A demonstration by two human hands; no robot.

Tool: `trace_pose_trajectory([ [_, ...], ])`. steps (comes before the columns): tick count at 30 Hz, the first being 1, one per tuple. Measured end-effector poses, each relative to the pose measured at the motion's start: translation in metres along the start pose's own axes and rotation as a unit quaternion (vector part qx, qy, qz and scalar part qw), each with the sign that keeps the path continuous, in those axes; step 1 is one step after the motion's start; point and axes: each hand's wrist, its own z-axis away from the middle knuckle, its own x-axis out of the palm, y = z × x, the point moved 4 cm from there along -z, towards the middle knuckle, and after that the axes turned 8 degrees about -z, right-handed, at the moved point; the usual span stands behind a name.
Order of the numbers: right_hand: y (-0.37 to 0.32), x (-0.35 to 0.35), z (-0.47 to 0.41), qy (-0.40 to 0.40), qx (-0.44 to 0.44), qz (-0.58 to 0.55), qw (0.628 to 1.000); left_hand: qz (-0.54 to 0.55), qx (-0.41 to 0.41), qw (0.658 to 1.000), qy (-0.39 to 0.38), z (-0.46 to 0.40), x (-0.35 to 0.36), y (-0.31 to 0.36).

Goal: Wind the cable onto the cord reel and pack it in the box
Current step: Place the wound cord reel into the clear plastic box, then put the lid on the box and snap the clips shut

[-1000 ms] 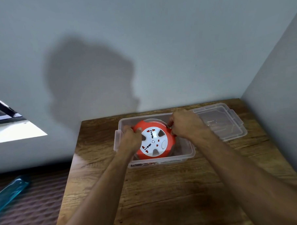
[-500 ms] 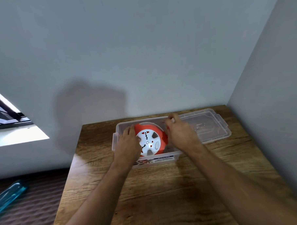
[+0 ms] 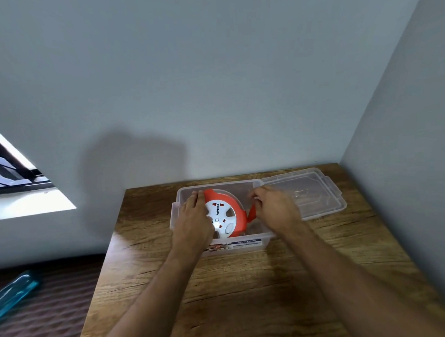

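Note:
An orange cord reel (image 3: 237, 213) with a white socket face sits tilted inside the clear plastic box (image 3: 245, 243) at the far middle of the wooden table. My left hand (image 3: 194, 220) lies over the reel's left side, fingers on its rim. My right hand (image 3: 275, 208) is at the reel's right side, fingers closed on its orange handle part. The cable itself is hidden.
The box's clear lid (image 3: 309, 192) lies flat on the table (image 3: 247, 294) just right of the box, close to the right wall. A wall stands right behind the box. Left of the table are a patterned floor and a blue bottle (image 3: 10, 297).
The reel has sunk lower into the box and tipped more to the right. My left hand slid over its face; my right hand shifted to the orange handle. The view tilted up.

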Motion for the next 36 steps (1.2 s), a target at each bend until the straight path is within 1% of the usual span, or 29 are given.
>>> trace_pose_trajectory([
  [2, 0.003, 0.002, 0.001, 0.029, -0.005, -0.028, 0.999, 0.019, -0.007, 1.0, 0.011, 0.001, -0.001, -0.001],
  [4, 0.009, 0.002, 0.003, 0.088, 0.003, -0.082, 0.993, 0.009, 0.001, 1.0, 0.016, 0.002, 0.001, -0.001],
  [6, 0.024, 0.0, 0.007, 0.164, 0.058, -0.15, 0.973, 0.004, 0.004, 1.0, 0.019, 0.002, 0.003, -0.001],
  [7, 0.036, 0.0, 0.01, 0.187, 0.104, -0.171, 0.962, 0.008, 0.002, 1.0, 0.017, 0.002, 0.003, -0.001],
  [8, 0.049, 0.001, 0.013, 0.19, 0.149, -0.171, 0.955, 0.012, 0.0, 1.0, 0.016, 0.002, 0.003, -0.002],
  [9, 0.061, 0.004, 0.016, 0.166, 0.185, -0.149, 0.957, 0.016, -0.002, 1.0, 0.016, 0.001, 0.003, -0.002],
  [10, 0.072, 0.008, 0.02, 0.119, 0.2, -0.115, 0.966, 0.019, -0.004, 1.0, 0.014, 0.001, 0.003, -0.002],
  [12, 0.082, 0.02, 0.029, 0.015, 0.178, -0.062, 0.982, 0.021, -0.006, 1.0, 0.014, 0.001, 0.003, -0.002],
  [14, 0.082, 0.03, 0.038, -0.059, 0.154, -0.063, 0.984, 0.022, -0.006, 1.0, 0.015, 0.001, 0.003, -0.002],
  [16, 0.08, 0.037, 0.042, -0.079, 0.159, -0.068, 0.982, 0.029, -0.009, 0.999, 0.017, 0.001, 0.003, -0.001],
  [19, 0.074, 0.038, 0.038, -0.071, 0.159, -0.044, 0.984, 0.05, -0.027, 0.998, 0.033, 0.003, 0.002, -0.001],
  [21, 0.074, 0.037, 0.035, -0.059, 0.162, -0.053, 0.984, 0.059, -0.034, 0.997, 0.045, 0.006, 0.0, -0.001],
  [24, 0.078, 0.022, 0.032, 0.001, 0.177, -0.071, 0.982, 0.075, -0.037, 0.995, 0.057, 0.009, -0.003, -0.001],
  [27, 0.078, -0.005, 0.025, 0.081, 0.158, -0.076, 0.981, 0.106, -0.033, 0.992, 0.062, 0.009, -0.008, 0.0],
  [29, 0.071, -0.029, 0.017, 0.153, 0.136, -0.097, 0.974, 0.12, -0.029, 0.99, 0.07, 0.008, -0.013, 0.001],
  [32, 0.043, -0.065, 0.018, 0.264, 0.096, -0.132, 0.951, 0.147, -0.033, 0.985, 0.085, 0.008, -0.019, -0.001],
  [33, 0.031, -0.075, 0.019, 0.285, 0.079, -0.148, 0.944, 0.165, -0.04, 0.981, 0.09, 0.007, -0.022, -0.002],
  [36, -0.008, -0.095, 0.028, 0.317, 0.031, -0.202, 0.926, 0.245, -0.078, 0.962, 0.093, 0.006, -0.032, -0.009],
])
